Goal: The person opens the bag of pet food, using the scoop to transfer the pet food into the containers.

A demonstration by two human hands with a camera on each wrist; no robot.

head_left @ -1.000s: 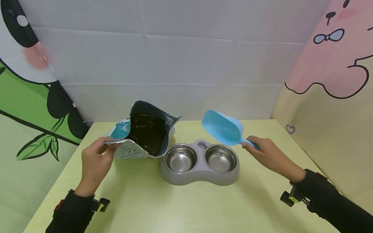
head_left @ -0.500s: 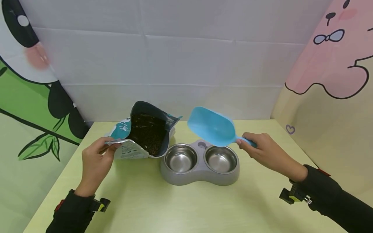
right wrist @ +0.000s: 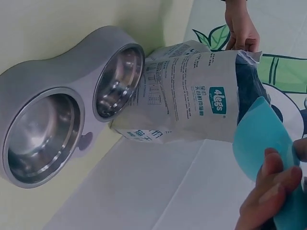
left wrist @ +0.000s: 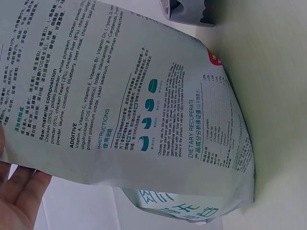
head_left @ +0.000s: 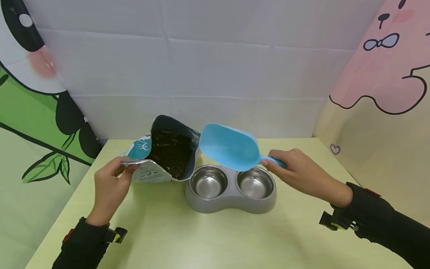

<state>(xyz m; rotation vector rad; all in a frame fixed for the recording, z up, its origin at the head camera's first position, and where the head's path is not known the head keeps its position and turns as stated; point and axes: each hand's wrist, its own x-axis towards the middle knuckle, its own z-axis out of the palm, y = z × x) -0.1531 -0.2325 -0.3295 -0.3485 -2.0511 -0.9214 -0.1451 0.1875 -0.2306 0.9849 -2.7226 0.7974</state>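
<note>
Scoop [head_left: 228, 147] and bag [head_left: 152, 173] are each gripped by one of the person's hands over a pale yellow desk [head_left: 215, 243]. On a clock face centred on the gray bowl stand [head_left: 231, 198] in the head view, the light blue scoop hangs at twelve o'clock, its hollow in sight and its front edge pointing toward nine, just beside the bag's mouth. Whether scoop and bag touch cannot be told. The right hand [head_left: 299, 173], between two and three o'clock, is curled around the scoop's handle.

The bag sits at ten o'clock, tilted, its wide mouth showing dark brown pet food [head_left: 169, 157] inside. At nine o'clock the left hand [head_left: 112, 183] pinches the bag's upper edge between thumb and fingers. In the left wrist view, printed text covers the side of the bag; the right wrist view shows a teal "4legs" badge [right wrist: 217, 99] on it.

Two round metal bowls are set in the stand, one [head_left: 209, 183] toward nine o'clock, the other [head_left: 254, 184] toward three, the latter's far rim partly hidden by the scoop. A pink cartoon animal [head_left: 386, 71] decorates the wall [head_left: 215, 74] at two o'clock.
</note>
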